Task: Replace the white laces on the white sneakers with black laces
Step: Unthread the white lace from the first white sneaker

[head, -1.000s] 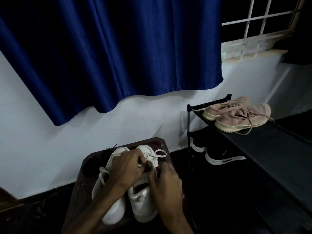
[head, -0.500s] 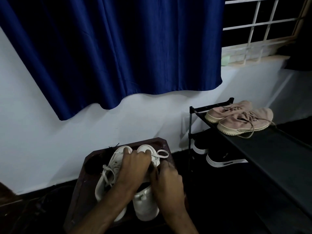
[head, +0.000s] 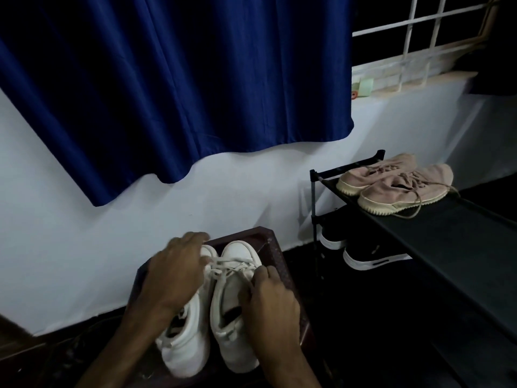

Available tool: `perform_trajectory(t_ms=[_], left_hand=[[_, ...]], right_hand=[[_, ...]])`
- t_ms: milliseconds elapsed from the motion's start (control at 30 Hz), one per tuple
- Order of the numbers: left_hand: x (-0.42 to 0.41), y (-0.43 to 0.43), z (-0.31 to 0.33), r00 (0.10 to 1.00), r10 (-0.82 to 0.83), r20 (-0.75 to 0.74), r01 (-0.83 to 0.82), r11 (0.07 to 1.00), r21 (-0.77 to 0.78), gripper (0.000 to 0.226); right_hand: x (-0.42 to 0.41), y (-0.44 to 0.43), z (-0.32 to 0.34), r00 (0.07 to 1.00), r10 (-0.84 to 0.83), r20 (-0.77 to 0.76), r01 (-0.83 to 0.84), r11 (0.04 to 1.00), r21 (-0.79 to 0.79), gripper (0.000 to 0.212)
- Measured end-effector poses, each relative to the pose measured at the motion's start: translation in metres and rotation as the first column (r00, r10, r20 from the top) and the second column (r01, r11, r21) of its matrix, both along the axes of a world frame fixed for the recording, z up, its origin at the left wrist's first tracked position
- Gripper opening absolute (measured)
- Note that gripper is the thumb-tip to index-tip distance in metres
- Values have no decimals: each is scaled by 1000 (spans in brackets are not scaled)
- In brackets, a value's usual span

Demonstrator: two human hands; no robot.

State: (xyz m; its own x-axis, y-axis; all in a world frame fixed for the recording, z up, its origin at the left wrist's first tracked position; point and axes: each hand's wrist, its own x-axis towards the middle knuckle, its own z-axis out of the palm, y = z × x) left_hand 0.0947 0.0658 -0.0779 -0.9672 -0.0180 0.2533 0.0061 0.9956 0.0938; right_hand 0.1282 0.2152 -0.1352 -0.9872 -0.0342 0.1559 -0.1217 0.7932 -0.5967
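Two white sneakers stand side by side, toes toward the wall, on a dark brown stool (head: 275,245). The left sneaker (head: 184,348) is partly covered by my left hand (head: 176,273), which lies across its front. My thumb and fingers pinch a strand of the white laces (head: 232,266) that stretch over to the right sneaker (head: 237,340). My right hand (head: 270,303) grips the right sneaker's outer side, fingertips curled at the eyelets. No black laces show.
A black shoe rack (head: 458,236) stands to the right, with a pink pair of shoes (head: 402,189) on top and black shoes (head: 372,257) below. A blue curtain (head: 179,88) hangs over the white wall. The floor around the stool is dark.
My left hand has slid left, off the right sneaker and onto the left sneaker's front, drawing lace strands with it. The right sneaker's top and laces are now uncovered. The camera has tilted.
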Motion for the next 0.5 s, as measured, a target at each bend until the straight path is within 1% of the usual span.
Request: perform_trajectory(t_ms=[33, 67, 100, 167, 233, 267, 300, 333, 400, 433, 467, 500], left_hand=[[1, 8, -2, 998, -57, 6, 56, 996, 62, 27], [0, 14, -3, 995, -94, 27, 91, 992, 91, 22], [-1, 20, -5, 991, -107, 77, 101, 992, 81, 19], [-4, 27, -13, 984, -111, 136, 115, 993, -23, 19], [-6, 33, -20, 987, -89, 135, 105, 988, -116, 20], [-9, 35, -22, 990, -75, 116, 92, 984, -152, 20], [-10, 37, -24, 993, -58, 105, 77, 979, -188, 20], [-12, 40, -24, 994, -39, 101, 61, 973, -223, 21], [-13, 44, -24, 995, -40, 90, 63, 960, -273, 21], [-11, 45, -25, 995, -65, 77, 84, 954, -287, 19], [-9, 45, -25, 993, -92, 74, 109, 955, -277, 17], [-8, 44, -27, 989, -135, 56, 145, 956, -254, 20]], right_hand=[[0, 1, -3, 1000, 4, 3, -4, 999, -41, 23], [1, 2, -6, 1000, 8, -3, -8, 996, -90, 26], [1, 4, -10, 1000, 7, -16, -9, 989, -149, 29], [-2, 12, -16, 1000, 15, -13, -18, 945, -327, 38], [-8, 24, -18, 996, 70, 57, -34, 877, -479, 44], [-14, 30, -17, 991, 104, 86, -48, 865, -500, 45], [-20, 35, -18, 988, 124, 96, -62, 872, -486, 43], [-26, 39, -18, 989, 120, 80, -70, 883, -463, 36], [-40, 40, -22, 998, 66, -10, -64, 903, -425, 18], [-47, 39, -22, 997, 61, -48, -75, 908, -412, 15], [-53, 37, -21, 995, 85, -56, -100, 918, -384, 19], [-59, 33, -20, 991, 129, -44, -136, 934, -329, 24]])
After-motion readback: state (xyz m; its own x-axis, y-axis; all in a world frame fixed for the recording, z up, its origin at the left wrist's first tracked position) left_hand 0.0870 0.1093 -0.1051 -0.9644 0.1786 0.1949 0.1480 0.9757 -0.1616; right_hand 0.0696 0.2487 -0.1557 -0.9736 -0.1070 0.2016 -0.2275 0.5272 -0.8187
